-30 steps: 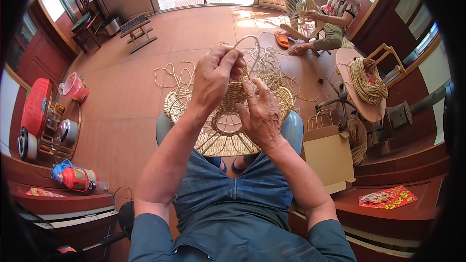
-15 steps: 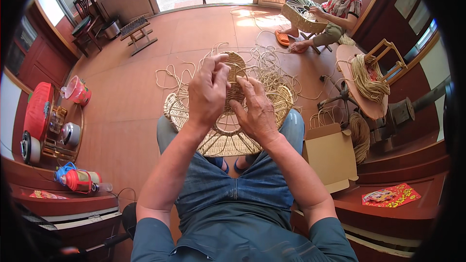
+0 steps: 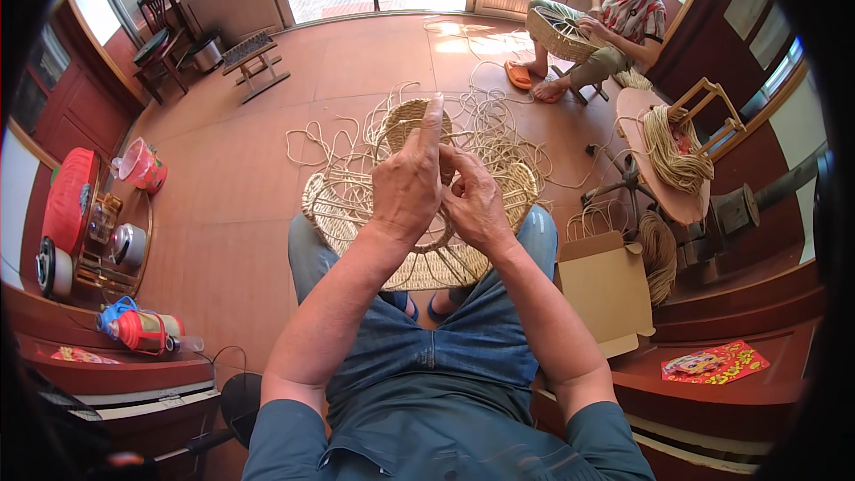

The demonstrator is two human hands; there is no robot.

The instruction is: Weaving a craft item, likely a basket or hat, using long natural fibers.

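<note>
A woven straw-cord piece (image 3: pixel 521 189) with a ring and bare frame spokes rests between my knees, and an upright rounded woven part rises at its far side. Over its middle, my left hand (image 3: pixel 405 185) has its index finger stretched upward and its other fingers curled. Touching it from the right, my right hand (image 3: pixel 478 203) is closed in a pinch close to the left hand's fingers. Whatever lies between the fingers is hidden. Loose straw cord (image 3: pixel 499 120) spreads in tangled loops on the floor just past the piece.
Front right, a person (image 3: pixel 628 18) sits with another woven piece (image 3: pixel 563 36) on the lap. Nearer on the right are a round board (image 3: pixel 634 107) with coiled cord and a cardboard box (image 3: pixel 606 294). Left stand a pink bucket (image 3: pixel 144 167), vacuum flasks (image 3: pixel 142 330) and a low stool (image 3: pixel 249 52).
My left hand has shifted right and its index finger now points up. The right hand has closed from a spread pose into a pinch against it. The other person's hands have come lower.
</note>
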